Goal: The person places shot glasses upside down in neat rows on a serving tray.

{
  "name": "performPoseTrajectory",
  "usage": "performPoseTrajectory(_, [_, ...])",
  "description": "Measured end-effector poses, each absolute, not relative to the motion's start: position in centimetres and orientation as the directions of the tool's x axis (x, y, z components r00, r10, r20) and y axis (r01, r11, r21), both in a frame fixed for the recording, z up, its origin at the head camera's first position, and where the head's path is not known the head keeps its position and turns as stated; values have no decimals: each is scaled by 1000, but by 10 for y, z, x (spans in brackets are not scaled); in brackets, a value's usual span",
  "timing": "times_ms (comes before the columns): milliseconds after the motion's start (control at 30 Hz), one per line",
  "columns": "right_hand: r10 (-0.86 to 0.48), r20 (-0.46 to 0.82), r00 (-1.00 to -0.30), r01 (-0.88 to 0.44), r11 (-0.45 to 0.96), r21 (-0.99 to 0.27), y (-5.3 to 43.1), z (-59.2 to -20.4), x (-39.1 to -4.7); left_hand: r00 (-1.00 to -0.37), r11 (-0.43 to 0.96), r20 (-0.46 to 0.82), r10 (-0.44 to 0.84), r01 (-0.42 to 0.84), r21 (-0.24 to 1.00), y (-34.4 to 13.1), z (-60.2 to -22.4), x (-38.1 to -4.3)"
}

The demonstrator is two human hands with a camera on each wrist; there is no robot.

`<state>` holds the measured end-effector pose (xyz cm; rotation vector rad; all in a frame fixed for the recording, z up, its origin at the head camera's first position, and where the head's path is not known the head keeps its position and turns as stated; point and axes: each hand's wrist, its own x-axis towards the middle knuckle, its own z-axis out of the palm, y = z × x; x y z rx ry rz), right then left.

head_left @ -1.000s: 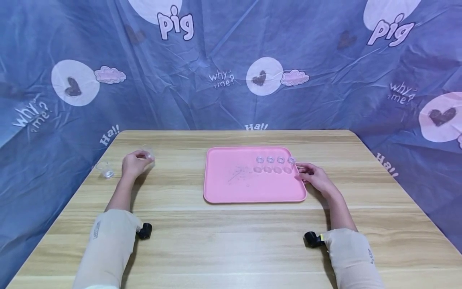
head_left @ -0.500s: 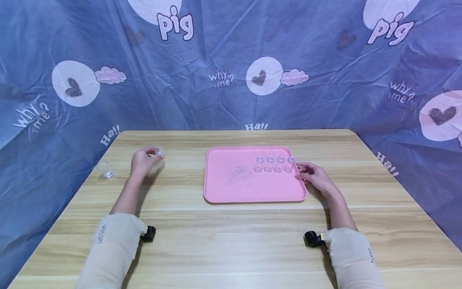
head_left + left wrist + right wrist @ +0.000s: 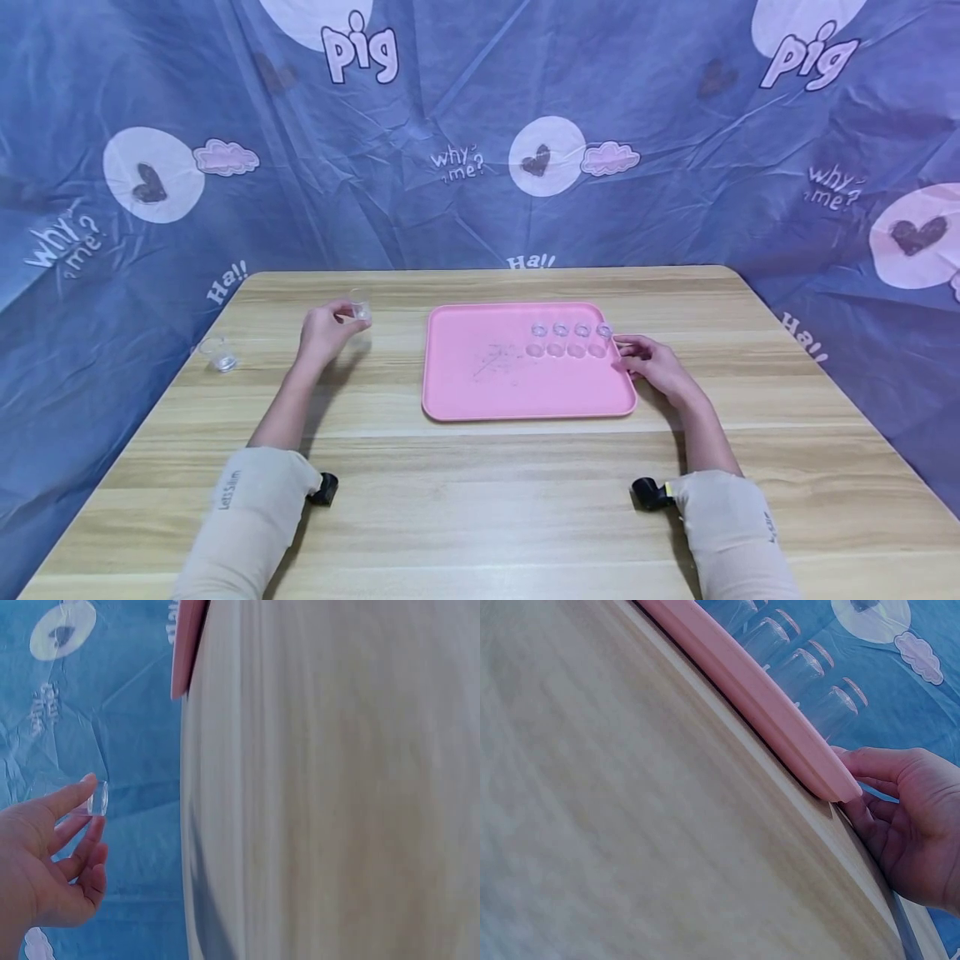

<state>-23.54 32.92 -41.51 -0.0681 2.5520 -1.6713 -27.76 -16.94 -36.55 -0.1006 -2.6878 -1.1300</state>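
Note:
My left hand (image 3: 327,331) pinches a small clear plastic cup (image 3: 362,307) between thumb and fingers, held up over the table left of the pink tray (image 3: 480,404). In the left wrist view the thumb and fingertips grip the cup (image 3: 97,799) near its base. My right hand (image 3: 654,367) holds the tray's right rim; in the right wrist view, the thumb lies at the top of the rim (image 3: 780,709) and other fingers reach under it. Several clear cups (image 3: 560,331) stand lined up on the tray's right half, toward the back.
Another clear cup (image 3: 222,358) stands alone near the table's left edge. The wood-grain table (image 3: 480,517) ends at the back against a blue printed cloth (image 3: 465,217). Dark marks show on the tray's surface, left of the cups.
My left hand has carried the cup to the right, toward the tray. The right hand stays on the tray's rim, and the tray and its cups have not moved.

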Motion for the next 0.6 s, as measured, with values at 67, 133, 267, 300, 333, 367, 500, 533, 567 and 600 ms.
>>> performPoseTrajectory(67, [-85,-54,-995,16,398,-917,329,-415,-236,-970,700,242,-13,164,696,-163,-365,-277])
performPoseTrajectory(133, [-85,-58,-995,19,400,-916,330,-416,-236,-968,698,253,-2,180,693,-157,-363,-277])
performPoseTrajectory(267, [-87,-61,-994,22,397,-918,330,-416,-237,-965,690,263,19,203,695,-144,-360,-276])
performPoseTrajectory(300, [-90,-59,-994,19,397,-918,331,-416,-237,-964,686,264,24,208,698,-141,-359,-276])
performPoseTrajectory(333, [-91,-58,-994,18,394,-919,331,-416,-237,-964,683,266,28,212,699,-138,-359,-276])
performPoseTrajectory(367, [-92,-59,-994,18,393,-919,331,-416,-236,-963,678,267,32,217,703,-134,-358,-276])
performPoseTrajectory(500, [-93,-54,-994,14,389,-921,331,-416,-236,-960,659,275,57,243,712,-121,-357,-277])
performPoseTrajectory(533, [-92,-53,-994,14,387,-922,331,-417,-236,-959,656,277,63,249,713,-118,-357,-277])
performPoseTrajectory(567, [-92,-52,-994,13,385,-923,330,-416,-236,-958,652,279,70,256,714,-115,-357,-277])
performPoseTrajectory(600, [-93,-50,-994,10,383,-924,330,-417,-236,-957,647,280,76,261,716,-112,-357,-277])
